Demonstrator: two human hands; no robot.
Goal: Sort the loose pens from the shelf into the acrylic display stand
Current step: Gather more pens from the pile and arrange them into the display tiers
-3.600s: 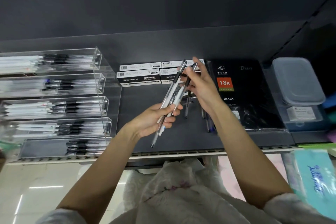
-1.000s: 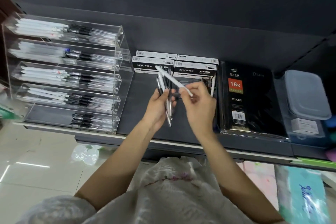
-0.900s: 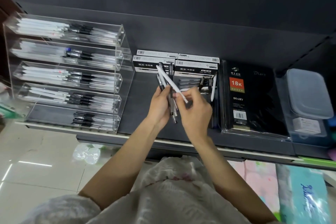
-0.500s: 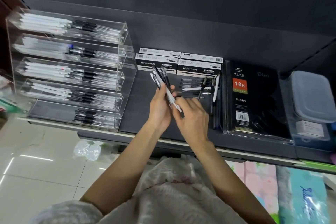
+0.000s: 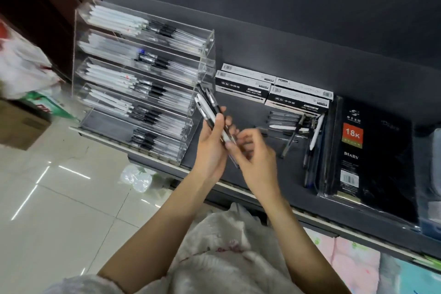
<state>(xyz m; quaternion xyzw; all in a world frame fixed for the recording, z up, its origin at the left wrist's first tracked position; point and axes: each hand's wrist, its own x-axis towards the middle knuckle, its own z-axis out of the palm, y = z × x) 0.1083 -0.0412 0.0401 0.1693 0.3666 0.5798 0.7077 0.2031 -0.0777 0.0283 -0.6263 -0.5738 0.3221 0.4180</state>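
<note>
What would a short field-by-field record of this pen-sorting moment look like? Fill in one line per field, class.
left hand: left hand grips a bundle of pens
right hand: right hand pinches the bundle's lower end
display stand: acrylic display stand, five tiers, all holding pens
loose pens: loose pens lie on the shelf
neighbours: pen boxes behind them, diary to the right
</note>
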